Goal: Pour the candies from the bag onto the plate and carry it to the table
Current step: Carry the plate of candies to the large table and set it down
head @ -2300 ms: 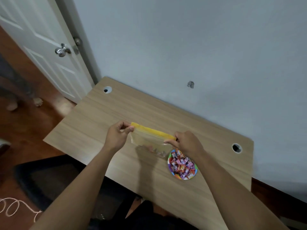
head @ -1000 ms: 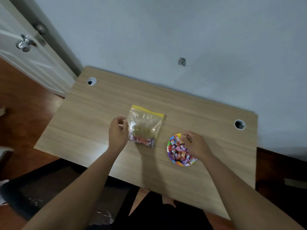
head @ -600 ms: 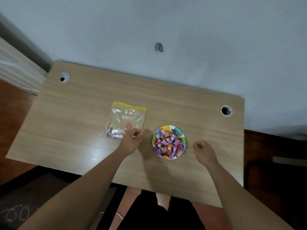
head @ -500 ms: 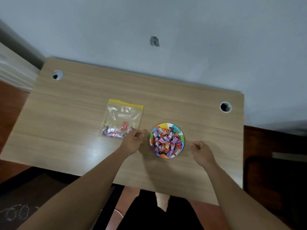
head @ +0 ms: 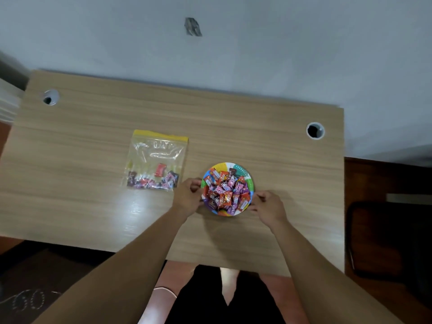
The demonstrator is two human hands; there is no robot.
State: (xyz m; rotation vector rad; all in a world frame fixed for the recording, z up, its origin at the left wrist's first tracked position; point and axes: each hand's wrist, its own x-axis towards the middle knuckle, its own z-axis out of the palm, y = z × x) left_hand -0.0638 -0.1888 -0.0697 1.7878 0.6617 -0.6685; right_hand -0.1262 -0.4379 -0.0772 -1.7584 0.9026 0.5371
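A small multicoloured paper plate sits on the wooden desk, heaped with wrapped candies. My left hand curls its fingers around the plate's left rim. My right hand pinches the right rim. The plate rests flat on the desk. To its left lies a clear zip bag with a yellow strip, flat on the desk, untouched, with several candies in its lower end.
The desk stands against a pale wall and has a cable hole at the back left and back right. A dark chair stands past the right edge. My legs show below the near edge.
My left hand let go of the bag, left it flat on the desk and moved right to the plate's rim. My right hand closed in on the opposite rim.
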